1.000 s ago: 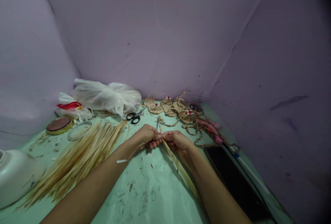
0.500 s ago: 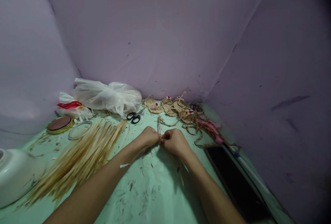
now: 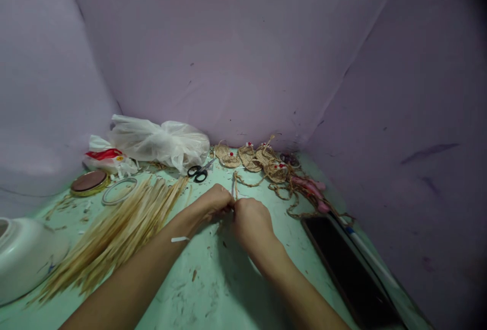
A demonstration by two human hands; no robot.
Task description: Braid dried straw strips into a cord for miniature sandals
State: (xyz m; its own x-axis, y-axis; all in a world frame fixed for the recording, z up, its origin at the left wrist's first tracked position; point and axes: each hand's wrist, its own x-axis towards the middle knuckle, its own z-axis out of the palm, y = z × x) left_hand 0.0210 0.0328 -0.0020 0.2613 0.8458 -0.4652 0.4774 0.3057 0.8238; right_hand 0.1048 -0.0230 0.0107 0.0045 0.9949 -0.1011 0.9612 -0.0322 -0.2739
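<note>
Right hand (image 3: pixel 254 223) has rolled over, knuckles up, beside left hand (image 3: pixel 219 201); both closed, apparently pinching the twisted fibre cord (image 3: pixel 236 187), likely mid-twist.

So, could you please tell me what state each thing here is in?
Cord: twisted, lower end hidden
Left hand: closed on it
Right hand: curled, grip hidden
Straw strips: loose, fanned out
Scissors: lying flat, blade gap unclear
Plastic bag: bunched up
Woven beaded pieces: clustered
Ring: flat
Packet: crumpled
Dark slab: flat
</note>
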